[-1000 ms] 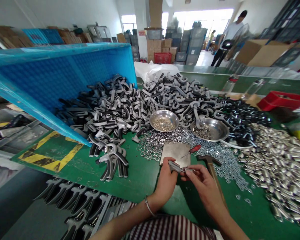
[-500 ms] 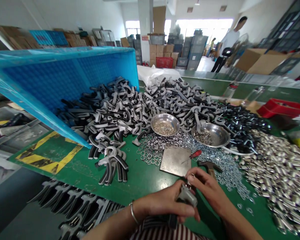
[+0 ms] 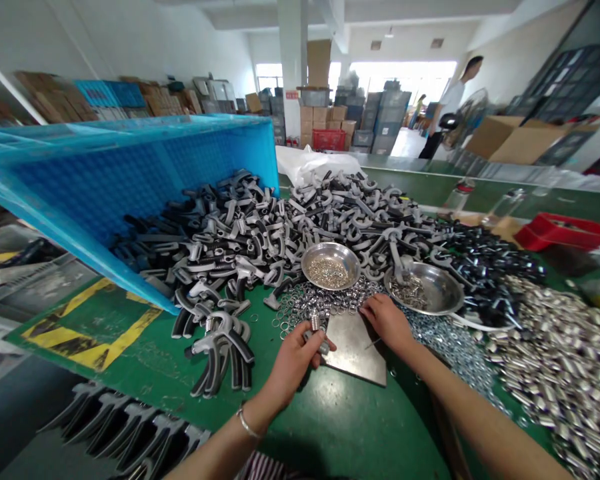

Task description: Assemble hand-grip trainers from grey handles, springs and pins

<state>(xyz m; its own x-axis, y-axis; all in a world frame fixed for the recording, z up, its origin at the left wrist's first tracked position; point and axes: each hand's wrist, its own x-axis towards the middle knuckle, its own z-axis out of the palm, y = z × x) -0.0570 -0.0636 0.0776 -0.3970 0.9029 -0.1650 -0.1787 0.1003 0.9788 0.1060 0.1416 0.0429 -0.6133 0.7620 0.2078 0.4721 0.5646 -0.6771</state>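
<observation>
My left hand point(image 3: 293, 363) is closed around a grey handle piece point(image 3: 324, 347) whose coiled metal spring point(image 3: 315, 321) points up, beside the left edge of a flat metal plate point(image 3: 355, 363). At the plate's far edge, my right hand point(image 3: 387, 321) reaches into the loose metal rings point(image 3: 337, 301) with fingertips pinched together. Whether a ring is between them is hidden. A thin screwdriver shaft point(image 3: 373, 343) shows on the plate, its grip covered by my right hand. Assembled grey-and-black handles point(image 3: 225, 353) lie in a cluster left of my left hand.
A blue crate point(image 3: 180, 143) on its side spills grey handles point(image 3: 260, 233). Two metal bowls point(image 3: 353, 257) point(image 3: 445, 290) hold small parts. Nuts point(image 3: 455, 353), silver sleeves point(image 3: 555, 360) and black parts point(image 3: 490, 253) are heaped right. A red bin point(image 3: 565, 233) stands behind; a person point(image 3: 453, 100) is in the background.
My hands have separated and moved forward from near my body. The left carried the handle with its spring leftward; the right went to the rings beyond the plate. The view tilted up slightly.
</observation>
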